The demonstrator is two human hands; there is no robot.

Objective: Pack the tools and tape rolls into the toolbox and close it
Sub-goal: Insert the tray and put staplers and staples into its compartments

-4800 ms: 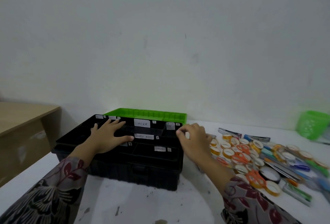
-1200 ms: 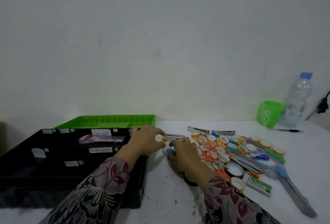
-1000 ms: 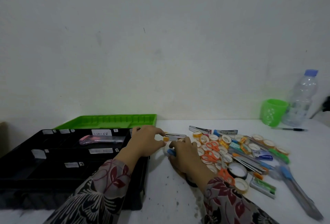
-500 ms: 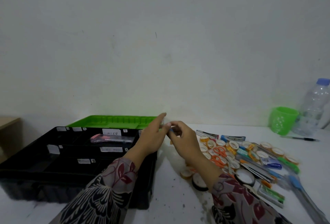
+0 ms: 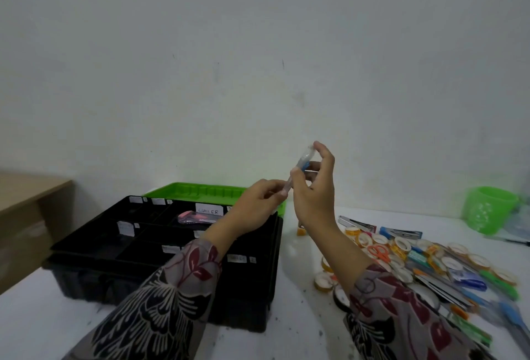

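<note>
A person in patterned sleeves (image 5: 160, 311) packs a toolbox (image 5: 86, 245) at a white desk (image 5: 301, 334). Nearest the camera, the black toolbox stands open, and a pink cutter (image 5: 195, 217) lies in a labelled rear compartment. Above the toolbox's right edge, both hands hold up a slim blue tool (image 5: 301, 166), apparently a cutter in a clear wrap. The left hand (image 5: 255, 202) pinches its lower end, and the right hand (image 5: 315, 187) grips its upper part between thumb and fingers. The tool looks light and stiff, and its wrap is probably slick, so a hold on the body rather than the tip seems safest. To the right, tape rolls (image 5: 401, 243), scissors (image 5: 378, 252) and staplers (image 5: 357, 223) lie heaped on the desk. Farther back, the green lid (image 5: 200, 192) lies behind the toolbox, and a green cup (image 5: 487, 207) stands near the wall.
</note>
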